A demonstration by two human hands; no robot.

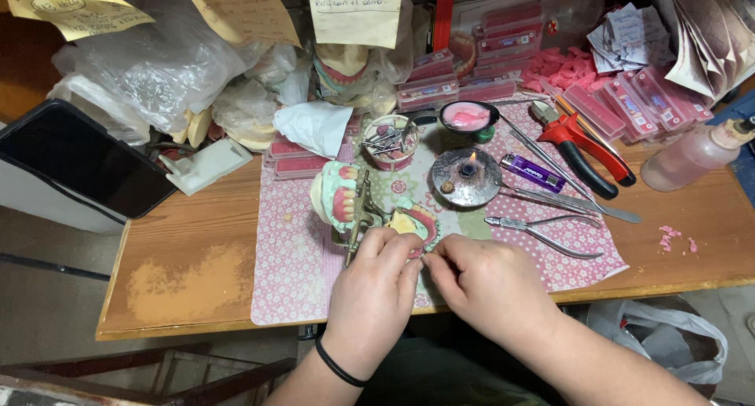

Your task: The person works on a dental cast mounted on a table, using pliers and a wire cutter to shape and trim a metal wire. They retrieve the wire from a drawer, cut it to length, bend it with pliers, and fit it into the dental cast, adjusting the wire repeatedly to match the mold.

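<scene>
Wooden and worn, the surface (189, 257) ran from a bare, dusty front left corner to a crowded back edge, where clear plastic bags (157, 68), paper notes and stacked pink boxes (472, 76) were heaped. A dark tablet (79, 158) leaned off the left edge. A pink flowered mat (299, 272) covered the middle down to the front edge. On the mat's right half lay red-handled pliers (582, 143), steel pliers (543, 233), a purple lighter (533, 172) and a small round burner (465, 176) with a lit flame.

Both hands met at the front edge of the mat. The left hand (373, 296), a black band on its wrist, had its fingers curled closed around a pink-and-white denture model (413, 221) on a metal articulator (360, 209). The right hand (487, 284) lay just beside it, its fingers pinched shut at the model's lower edge; whether they held anything small I could not tell.
</scene>
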